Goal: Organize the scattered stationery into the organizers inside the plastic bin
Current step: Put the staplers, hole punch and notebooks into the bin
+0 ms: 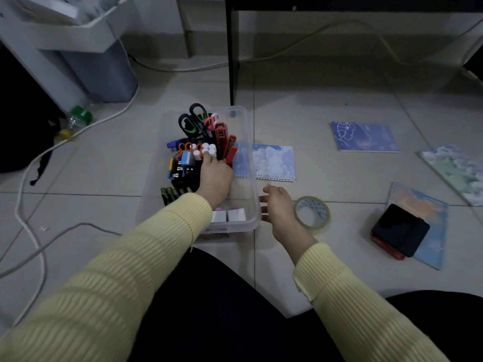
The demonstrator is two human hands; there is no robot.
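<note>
Your left hand [215, 176] reaches into the plastic bin [243, 118] at the white-capped tubes [206, 150], its grip hidden so I cannot tell what it holds, while your right hand [278, 207], fingers loosely spread, rests against the bin's right wall, probably to steady it.

Clear glossy plastic for the bin [249, 152], see-through round the left hand [215, 176]. Smooth white plastic caps [206, 148] right at its fingertips [207, 155]; shiny red plastic staplers [222, 137] just beyond them. Translucent glossy tape roll [312, 211] just beside the right hand [278, 207], on the side away from its fingers. Ribbed knit cloth on the yellow sleeves [156, 257]. Printed paper covers on the notebooks [274, 160]. Smooth, faintly shiny floor tiles [104, 165].
</note>
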